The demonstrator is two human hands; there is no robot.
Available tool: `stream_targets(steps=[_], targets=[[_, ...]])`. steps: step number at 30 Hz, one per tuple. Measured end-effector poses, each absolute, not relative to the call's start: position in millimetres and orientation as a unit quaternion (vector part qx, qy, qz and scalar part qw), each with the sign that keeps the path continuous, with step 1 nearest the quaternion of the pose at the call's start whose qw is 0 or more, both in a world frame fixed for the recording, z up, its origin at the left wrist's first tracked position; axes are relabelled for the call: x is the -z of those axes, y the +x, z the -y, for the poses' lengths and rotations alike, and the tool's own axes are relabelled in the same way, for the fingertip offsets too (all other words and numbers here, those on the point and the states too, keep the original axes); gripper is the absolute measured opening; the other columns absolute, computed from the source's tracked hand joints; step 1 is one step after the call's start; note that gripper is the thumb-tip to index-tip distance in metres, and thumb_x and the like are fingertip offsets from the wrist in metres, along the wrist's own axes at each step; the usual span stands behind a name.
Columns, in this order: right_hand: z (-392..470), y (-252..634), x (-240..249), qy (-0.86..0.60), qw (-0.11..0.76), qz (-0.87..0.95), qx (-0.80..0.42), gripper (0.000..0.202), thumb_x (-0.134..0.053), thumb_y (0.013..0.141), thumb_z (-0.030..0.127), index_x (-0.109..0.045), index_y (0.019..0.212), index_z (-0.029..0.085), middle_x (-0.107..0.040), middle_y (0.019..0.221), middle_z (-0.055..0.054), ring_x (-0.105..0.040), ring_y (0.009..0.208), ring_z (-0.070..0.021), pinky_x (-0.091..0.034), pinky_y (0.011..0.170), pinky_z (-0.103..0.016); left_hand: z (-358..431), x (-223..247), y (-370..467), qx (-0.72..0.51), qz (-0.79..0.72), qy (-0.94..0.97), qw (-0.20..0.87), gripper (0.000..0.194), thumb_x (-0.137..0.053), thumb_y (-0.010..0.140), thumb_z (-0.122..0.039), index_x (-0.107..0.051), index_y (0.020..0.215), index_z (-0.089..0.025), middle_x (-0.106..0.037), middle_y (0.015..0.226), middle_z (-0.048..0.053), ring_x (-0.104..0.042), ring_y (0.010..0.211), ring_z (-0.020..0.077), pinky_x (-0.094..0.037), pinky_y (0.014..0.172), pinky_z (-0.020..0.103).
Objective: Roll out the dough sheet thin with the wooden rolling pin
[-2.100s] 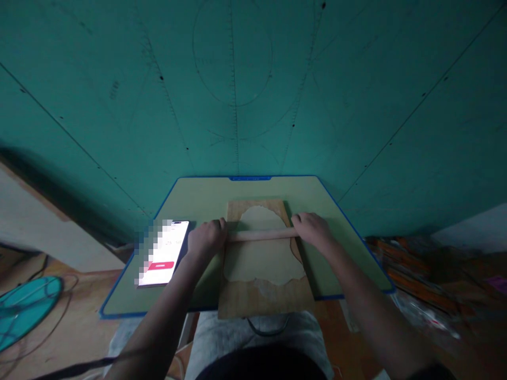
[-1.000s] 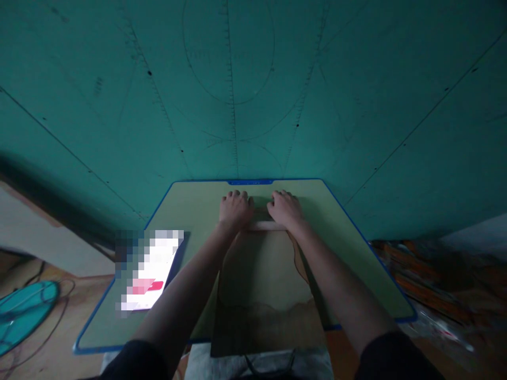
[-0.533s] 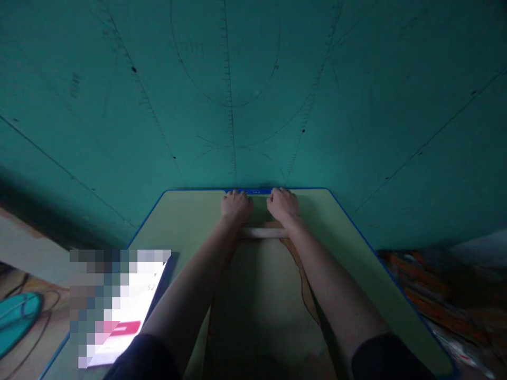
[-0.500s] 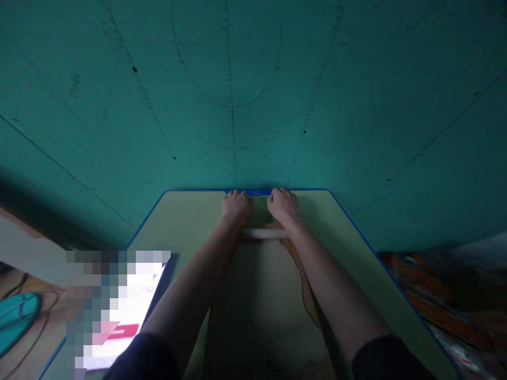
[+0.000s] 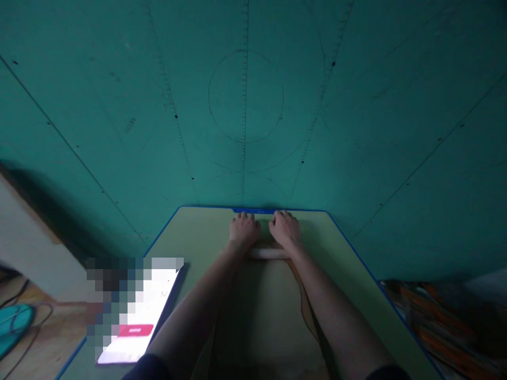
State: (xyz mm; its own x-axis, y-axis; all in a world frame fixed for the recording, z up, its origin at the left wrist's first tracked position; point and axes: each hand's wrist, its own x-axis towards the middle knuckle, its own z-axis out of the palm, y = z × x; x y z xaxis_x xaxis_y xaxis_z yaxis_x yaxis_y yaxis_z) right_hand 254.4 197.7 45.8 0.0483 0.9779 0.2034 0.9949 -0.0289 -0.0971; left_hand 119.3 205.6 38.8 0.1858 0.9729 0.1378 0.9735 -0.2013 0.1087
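Near the far edge of a pale green tabletop (image 5: 204, 227), both my hands sit side by side with backs up and knuckles away from me. My left hand (image 5: 244, 229) has its fingers curled, as does my right hand (image 5: 285, 227); what lies under them is hidden. A pale rod-like piece (image 5: 269, 254) runs crosswise behind the hands, its ends covered by my wrists. Between my forearms a large pale sheet with a wavy brown edge (image 5: 304, 306) lies on the table. Its kind cannot be made out in the dim light.
A lit tablet-like screen (image 5: 138, 316), partly pixelated, lies left of my forearm. Beyond the table rises a green wall (image 5: 261, 105) with drawn circles and scale lines. A white panel (image 5: 39, 248) and a turquoise object (image 5: 16, 322) are at left; blurred orange items (image 5: 435, 316) are at right.
The view has tilted up, so the table and hands appear lower and slightly further right. Both hands remain curled near the far table edge, with little visible movement against the table.
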Motion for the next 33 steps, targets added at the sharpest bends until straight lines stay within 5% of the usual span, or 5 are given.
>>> stream_targets(steps=[12, 16, 23, 27, 33], targets=[[-107, 251, -39, -0.699, 0.121, 0.704, 0.041, 0.028, -0.049, 0.093, 0.022, -0.067, 0.115, 0.017, -0.069, 0.118, -0.014, -0.062, 0.111, -0.0264, -0.045, 0.094, -0.038, -108, -40, 109, 0.11, 0.594, -0.797, 0.019, 0.033, -0.042, 0.101, -0.028, -0.065, 0.118, -0.012, -0.067, 0.125, 0.018, -0.062, 0.118, 0.0322, -0.049, 0.096, 0.044], [-58, 250, -26, -0.656, 0.143, 0.736, 0.085, 0.038, -0.042, 0.1, 0.024, -0.063, 0.13, 0.016, -0.062, 0.139, -0.016, -0.055, 0.128, -0.0291, -0.038, 0.108, -0.044, -60, -29, 102, 0.119, 0.561, -0.819, 0.039, 0.04, -0.042, 0.103, -0.032, -0.06, 0.132, -0.012, -0.055, 0.147, 0.02, -0.046, 0.14, 0.0363, -0.038, 0.111, 0.053], [30, 265, 1, -0.571, 0.194, 0.791, 0.099, 0.042, -0.046, 0.101, 0.031, -0.057, 0.139, 0.017, -0.059, 0.145, -0.013, -0.048, 0.138, -0.0282, -0.031, 0.118, -0.05, 17, 4, 63, 0.203, 0.418, -0.881, 0.09, 0.054, -0.052, 0.099, -0.037, -0.046, 0.148, -0.015, -0.056, 0.147, 0.018, -0.054, 0.133, 0.0329, -0.041, 0.111, 0.05], [51, 269, 4, -0.556, 0.194, 0.802, 0.099, 0.051, -0.051, 0.097, 0.027, -0.049, 0.147, 0.016, -0.052, 0.152, -0.014, -0.041, 0.144, -0.0297, -0.032, 0.118, -0.053, 31, 6, 43, 0.199, 0.367, -0.904, 0.097, 0.06, -0.052, 0.099, -0.034, -0.037, 0.153, -0.013, -0.049, 0.154, 0.017, -0.047, 0.141, 0.0306, -0.039, 0.114, 0.046], [51, 261, 0, -0.567, 0.176, 0.8, 0.092, 0.055, -0.051, 0.094, 0.024, -0.047, 0.148, 0.015, -0.054, 0.15, -0.016, -0.043, 0.142, -0.0313, -0.034, 0.117, -0.056, 21, 3, 39, 0.189, 0.374, -0.903, 0.099, 0.058, -0.049, 0.099, -0.041, -0.043, 0.149, -0.013, -0.054, 0.15, 0.018, -0.05, 0.138, 0.032, -0.039, 0.114, 0.05]])
